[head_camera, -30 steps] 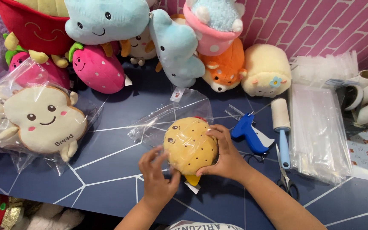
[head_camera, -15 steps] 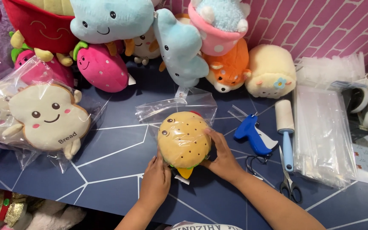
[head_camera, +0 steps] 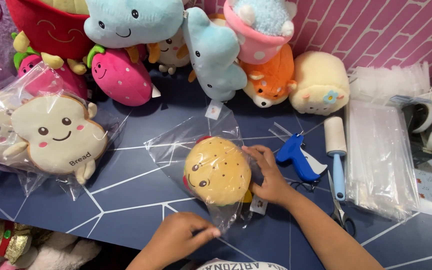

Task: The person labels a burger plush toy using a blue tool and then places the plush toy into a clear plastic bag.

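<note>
Dark blue with thin white crack lines, the surface [head_camera: 126, 195] carries a row of plush toys along its far edge, against a pink brick-pattern wall [head_camera: 386, 30]. I take the burger plush [head_camera: 217, 171] as my landmark; it lies near the middle of the surface, inside a clear plastic bag [head_camera: 186, 145].

My left hand [head_camera: 178, 239], nearer to me than the burger plush, is closed in a pinch on the near corner of the bag. My right hand [head_camera: 267, 172] lies flat against the right side of the burger plush through the film, fingers spread, clamped on nothing.

To do this well, I judge the pinch should stay on film only and draw it taut, while the right hand keeps the plush from sliding and eases it deeper, so that the film does not bunch. The small paper tag [head_camera: 259, 204] just right of and below the burger plush could catch on the film.

The burger plush is round, tan-yellow with small brown dots, two dark eyes and a smile toward its left side, and a red trim at its upper left edge.

Right of it lie a blue tagging gun [head_camera: 294, 159], a lint roller [head_camera: 335, 150], scissors [head_camera: 343, 217] and a stack of clear bags [head_camera: 381, 160]. Left of it lies a bagged toast plush [head_camera: 58, 134].
</note>
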